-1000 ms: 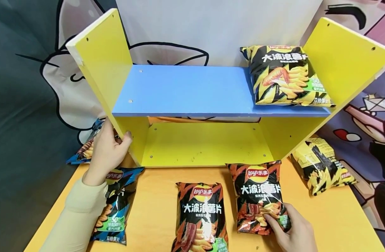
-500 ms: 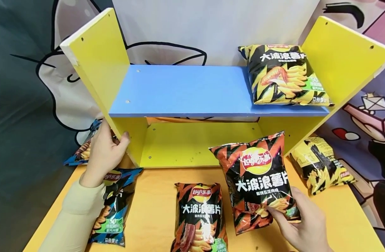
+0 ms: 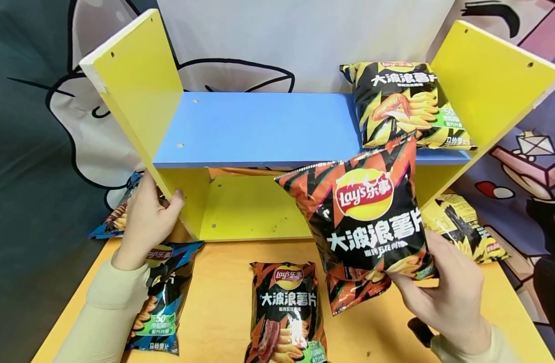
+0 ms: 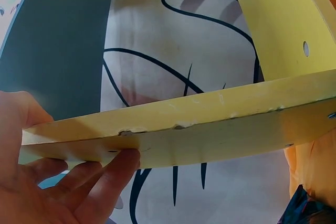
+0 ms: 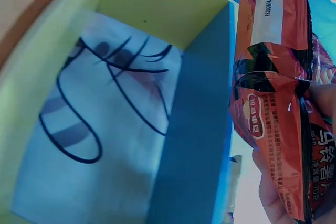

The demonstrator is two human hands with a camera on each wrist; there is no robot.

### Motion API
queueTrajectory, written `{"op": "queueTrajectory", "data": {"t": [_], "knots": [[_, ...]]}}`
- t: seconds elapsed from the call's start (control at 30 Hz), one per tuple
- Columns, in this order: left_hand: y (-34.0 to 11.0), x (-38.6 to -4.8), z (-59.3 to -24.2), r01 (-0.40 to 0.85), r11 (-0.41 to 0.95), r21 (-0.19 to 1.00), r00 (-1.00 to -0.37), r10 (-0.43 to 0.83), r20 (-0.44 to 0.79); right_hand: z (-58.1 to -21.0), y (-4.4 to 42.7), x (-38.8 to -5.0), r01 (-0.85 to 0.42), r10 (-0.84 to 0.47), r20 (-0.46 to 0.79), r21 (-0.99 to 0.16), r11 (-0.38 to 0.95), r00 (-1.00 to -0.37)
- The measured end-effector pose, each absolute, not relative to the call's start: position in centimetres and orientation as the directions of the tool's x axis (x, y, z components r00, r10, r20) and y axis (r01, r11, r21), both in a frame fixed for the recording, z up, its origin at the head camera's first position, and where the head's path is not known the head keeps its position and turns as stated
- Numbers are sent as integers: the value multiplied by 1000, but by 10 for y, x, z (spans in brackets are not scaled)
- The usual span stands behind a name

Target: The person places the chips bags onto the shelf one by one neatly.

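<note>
Orange-black bag held in right hand, five other bags, left hand gripping one shelf unit

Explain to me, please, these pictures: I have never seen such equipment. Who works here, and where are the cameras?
No machine here: a person uses the left hand and right hand, both bare. The wide picture comes from a camera on the head; the other two, from one on each wrist. The left hand grips the side of a shelf. The right hand holds a red chip bag. On the table lie another red bag and a blue bag; a yellow bag sits on the shelf.
</note>
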State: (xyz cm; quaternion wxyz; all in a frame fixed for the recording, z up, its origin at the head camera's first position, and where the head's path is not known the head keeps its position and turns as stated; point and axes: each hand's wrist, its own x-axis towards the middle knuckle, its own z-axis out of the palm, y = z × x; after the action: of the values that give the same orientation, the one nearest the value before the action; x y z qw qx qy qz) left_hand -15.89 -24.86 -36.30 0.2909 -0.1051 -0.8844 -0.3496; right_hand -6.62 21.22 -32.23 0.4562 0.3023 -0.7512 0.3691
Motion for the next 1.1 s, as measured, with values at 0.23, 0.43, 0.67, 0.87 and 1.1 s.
{"op": "queueTrajectory", "data": {"t": [0.23,0.43,0.67,0.87,1.1], "knots": [[-250,-160,-364,386,719,578,-813,-30,581,-289,200,-82,-768,-93,906,-292,570,-414],[-250,-159,-365,373,722,583,-819,-40,573,-266,196,-105,-753,-107,900,-282,594,-422],[-249,-158,-364,368,727,580,-820,-41,571,-244,190,-123,-715,-135,891,-250,652,-434],[-249,-159,-364,384,725,571,-811,-31,584,-224,179,-134,-665,-141,885,-220,714,-445],[-242,-146,-372,381,739,556,-796,-43,604,-212,170,-141,-644,-166,882,-183,743,-442]]}}
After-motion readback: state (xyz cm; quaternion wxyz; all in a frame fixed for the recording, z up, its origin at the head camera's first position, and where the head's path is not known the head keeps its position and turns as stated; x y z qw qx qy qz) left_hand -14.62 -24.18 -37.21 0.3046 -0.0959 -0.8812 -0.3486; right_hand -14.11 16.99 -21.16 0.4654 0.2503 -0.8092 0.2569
